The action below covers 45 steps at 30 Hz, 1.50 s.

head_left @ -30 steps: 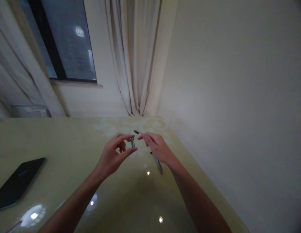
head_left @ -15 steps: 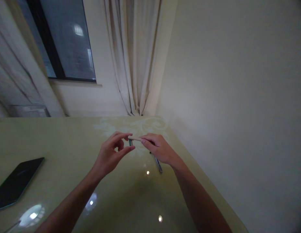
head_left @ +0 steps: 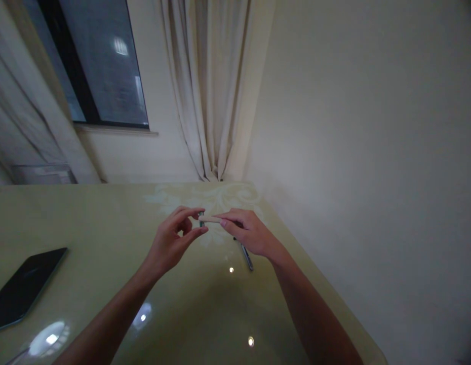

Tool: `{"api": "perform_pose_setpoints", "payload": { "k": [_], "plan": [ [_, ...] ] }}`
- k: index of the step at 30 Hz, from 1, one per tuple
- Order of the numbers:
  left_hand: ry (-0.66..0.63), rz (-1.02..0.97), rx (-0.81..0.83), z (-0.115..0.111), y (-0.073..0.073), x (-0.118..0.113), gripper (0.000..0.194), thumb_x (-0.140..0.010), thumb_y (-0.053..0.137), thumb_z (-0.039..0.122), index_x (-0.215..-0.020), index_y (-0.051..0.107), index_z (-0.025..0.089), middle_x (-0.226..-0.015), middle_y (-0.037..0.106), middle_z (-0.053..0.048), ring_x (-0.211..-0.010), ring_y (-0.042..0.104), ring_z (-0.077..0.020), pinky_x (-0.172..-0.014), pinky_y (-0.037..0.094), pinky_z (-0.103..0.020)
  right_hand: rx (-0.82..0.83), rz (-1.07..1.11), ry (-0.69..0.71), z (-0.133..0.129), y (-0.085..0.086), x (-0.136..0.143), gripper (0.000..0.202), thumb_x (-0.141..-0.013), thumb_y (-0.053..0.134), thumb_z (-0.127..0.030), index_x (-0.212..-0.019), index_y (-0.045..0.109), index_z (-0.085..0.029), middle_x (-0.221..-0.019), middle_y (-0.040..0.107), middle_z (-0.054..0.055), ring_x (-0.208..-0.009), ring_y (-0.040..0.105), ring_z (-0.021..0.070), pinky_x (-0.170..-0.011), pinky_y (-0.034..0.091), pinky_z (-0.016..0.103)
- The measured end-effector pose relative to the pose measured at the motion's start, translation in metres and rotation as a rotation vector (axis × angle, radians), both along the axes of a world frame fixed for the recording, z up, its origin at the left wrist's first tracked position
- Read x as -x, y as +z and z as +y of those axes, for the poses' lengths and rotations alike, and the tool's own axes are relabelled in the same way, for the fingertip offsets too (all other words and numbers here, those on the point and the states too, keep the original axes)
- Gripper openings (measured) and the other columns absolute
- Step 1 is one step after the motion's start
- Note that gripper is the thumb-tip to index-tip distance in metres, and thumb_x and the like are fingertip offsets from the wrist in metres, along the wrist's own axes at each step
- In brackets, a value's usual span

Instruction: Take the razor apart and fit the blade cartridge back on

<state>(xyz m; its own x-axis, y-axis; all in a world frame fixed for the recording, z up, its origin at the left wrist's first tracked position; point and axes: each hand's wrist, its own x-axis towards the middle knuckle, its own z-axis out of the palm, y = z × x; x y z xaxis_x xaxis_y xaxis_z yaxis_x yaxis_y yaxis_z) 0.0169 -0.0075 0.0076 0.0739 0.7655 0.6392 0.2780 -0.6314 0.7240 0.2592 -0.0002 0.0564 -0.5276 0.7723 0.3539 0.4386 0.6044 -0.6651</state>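
Observation:
Between its thumb and index finger, my left hand (head_left: 174, 239) pinches a small green piece (head_left: 201, 223) upright above the table. My right hand (head_left: 248, 232) is closed on a thin pale stick (head_left: 211, 219). The stick lies about level, and its left tip is in front of the green piece; whether the two touch is too small to tell. A dark pen-like object (head_left: 246, 257) rests on the table below my right hand.
The glossy greenish table (head_left: 190, 314) reflects several lights. A black tablet-like slab (head_left: 26, 286) lies at the left. A thin object shows at the lower left corner. Behind are curtains (head_left: 210, 91), a window (head_left: 106, 61) and, to the right, a wall (head_left: 353, 152).
The stick's tip has moved slightly down along the green piece, from near its top to around its middle. My left hand has shifted a little to the left.

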Motion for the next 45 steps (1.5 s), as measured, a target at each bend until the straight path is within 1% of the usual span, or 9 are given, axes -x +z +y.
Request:
{"api": "perform_pose_setpoints", "payload": {
  "k": [6,10,14,19,22,27,33,40,45],
  "plan": [
    [0.027,-0.007,-0.019,0.0007,0.0006,0.0031,0.033,-0.088,0.084,0.03,-0.121,0.08,0.027,-0.094,0.067,0.0,-0.062,0.056,-0.0085,-0.057,0.049,-0.022,0.008,0.019,-0.026,0.0028,-0.0025,-0.0025,0.032,-0.106,0.06,-0.029,-0.125,0.084,-0.018,-0.091,0.075,0.005,-0.082,0.06,0.0174,-0.076,0.043,0.03],
    [0.025,0.015,-0.044,-0.0009,0.0035,0.0021,0.033,-0.089,0.084,0.028,-0.121,0.079,0.027,-0.094,0.067,0.0,-0.063,0.056,-0.0088,-0.059,0.05,-0.022,0.064,0.049,0.049,0.003,-0.0031,-0.0014,0.033,-0.107,0.06,-0.033,-0.124,0.084,-0.019,-0.092,0.076,0.005,-0.081,0.061,0.0168,-0.074,0.043,0.029],
    [0.048,0.044,-0.076,-0.0019,0.0045,0.0013,0.031,-0.09,0.083,0.028,-0.12,0.079,0.026,-0.094,0.067,0.001,-0.061,0.055,-0.0084,-0.059,0.05,-0.022,0.039,0.046,0.025,0.0031,-0.0026,-0.0023,0.033,-0.106,0.06,-0.03,-0.123,0.084,-0.017,-0.09,0.075,0.005,-0.079,0.06,0.0166,-0.073,0.041,0.029],
    [0.064,0.074,-0.126,-0.0024,0.0042,0.0008,0.031,-0.091,0.084,0.031,-0.121,0.079,0.025,-0.091,0.064,0.001,-0.062,0.055,-0.0088,-0.061,0.051,-0.022,0.067,0.052,0.065,0.0004,-0.0015,-0.0023,0.033,-0.107,0.059,-0.032,-0.127,0.083,-0.019,-0.092,0.075,0.005,-0.081,0.061,0.0169,-0.075,0.042,0.029],
    [0.057,0.086,-0.127,-0.0021,0.004,0.0008,0.031,-0.091,0.084,0.033,-0.121,0.079,0.025,-0.09,0.064,0.002,-0.062,0.054,-0.0087,-0.061,0.05,-0.022,0.046,0.023,0.033,-0.001,0.0,-0.0022,0.033,-0.107,0.059,-0.03,-0.127,0.083,-0.019,-0.09,0.074,0.004,-0.079,0.059,0.0166,-0.074,0.042,0.029],
    [0.073,0.085,-0.127,-0.0022,0.0049,0.0017,0.029,-0.091,0.083,0.034,-0.119,0.08,0.025,-0.088,0.064,0.001,-0.062,0.054,-0.0096,-0.061,0.05,-0.023,0.041,0.008,0.08,-0.0003,0.0008,-0.0039,0.032,-0.107,0.059,-0.03,-0.126,0.083,-0.021,-0.09,0.073,0.004,-0.081,0.06,0.0169,-0.076,0.042,0.029],
    [0.056,0.08,-0.111,-0.0025,0.0046,0.0023,0.028,-0.092,0.082,0.035,-0.119,0.08,0.025,-0.086,0.062,0.002,-0.061,0.054,-0.01,-0.06,0.05,-0.023,0.015,0.014,0.076,0.0014,0.0002,-0.0063,0.032,-0.107,0.059,-0.028,-0.126,0.083,-0.021,-0.093,0.074,0.005,-0.08,0.059,0.0169,-0.077,0.043,0.029],
    [0.064,0.091,-0.139,-0.0028,0.0045,0.0022,0.028,-0.092,0.083,0.032,-0.119,0.079,0.025,-0.087,0.063,0.002,-0.062,0.055,-0.0095,-0.06,0.05,-0.022,0.02,-0.003,0.031,-0.0006,0.0025,-0.0056,0.031,-0.106,0.06,-0.028,-0.122,0.085,-0.019,-0.091,0.076,0.005,-0.079,0.061,0.017,-0.075,0.043,0.029],
    [0.085,0.098,-0.144,-0.0035,0.0046,0.0019,0.029,-0.092,0.082,0.032,-0.12,0.079,0.025,-0.088,0.064,0.001,-0.061,0.053,-0.0093,-0.06,0.051,-0.022,0.036,-0.014,0.043,-0.0009,0.0025,-0.0064,0.031,-0.107,0.059,-0.03,-0.12,0.084,-0.02,-0.096,0.078,0.005,-0.083,0.065,0.0179,-0.077,0.045,0.029]
  ]
}}
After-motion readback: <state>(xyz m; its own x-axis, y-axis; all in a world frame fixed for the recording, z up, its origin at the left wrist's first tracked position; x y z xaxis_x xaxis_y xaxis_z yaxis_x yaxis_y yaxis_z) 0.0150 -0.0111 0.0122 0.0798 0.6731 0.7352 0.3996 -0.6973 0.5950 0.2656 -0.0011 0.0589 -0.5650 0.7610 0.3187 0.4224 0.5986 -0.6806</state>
